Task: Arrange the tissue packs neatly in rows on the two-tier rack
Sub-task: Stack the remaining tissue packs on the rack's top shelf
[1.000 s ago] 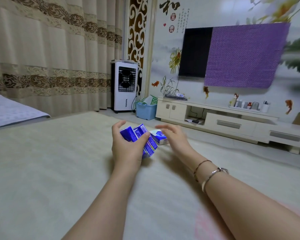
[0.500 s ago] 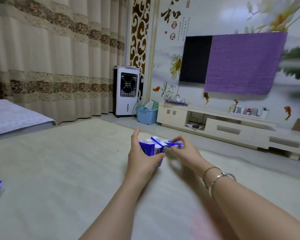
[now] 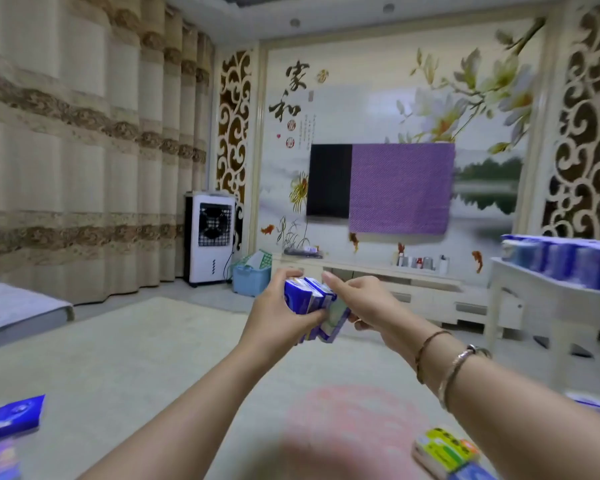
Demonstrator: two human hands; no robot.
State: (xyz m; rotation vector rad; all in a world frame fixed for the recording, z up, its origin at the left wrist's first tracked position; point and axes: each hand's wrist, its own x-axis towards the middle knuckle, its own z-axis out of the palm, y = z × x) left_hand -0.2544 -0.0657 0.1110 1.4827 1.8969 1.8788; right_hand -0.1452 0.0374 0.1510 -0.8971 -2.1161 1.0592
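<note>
Both hands up at frame centre, over the pale floor mat (image 3: 125,358). Left hand (image 3: 278,318) grips a bunch of blue tissue packs (image 3: 310,308), fingers curled over the top edge and thumb round the lower side; packs stand on end, pressed side by side, at least three, exact count unclear. Right hand (image 3: 359,303) pinches the rightmost pack of that bunch from the right, thumb on top, fingers underneath; two bracelets (image 3: 447,365) on that wrist. White rack (image 3: 534,296) at the right edge, well apart from the hands; its top tier carries a row of blue tissue packs (image 3: 565,256) standing close together along the front edge, blurred. Lower tier not readable. More loose blue packs (image 3: 9,417) lie on the mat at the lower left corner, partly cut by the frame edge; a green-yellow pack (image 3: 444,450) lies at the lower right beside the right forearm, with another blue one just under it. Open mat stretches between the hands and the rack, and from the hands back to the low TV cabinet (image 3: 378,282) along the far wall. Mattress edge (image 3: 21,313) at left, white air cooler (image 3: 210,242) by the curtain, blue basket (image 3: 252,278) next to it. Pink patch on the mat below the arms.
</note>
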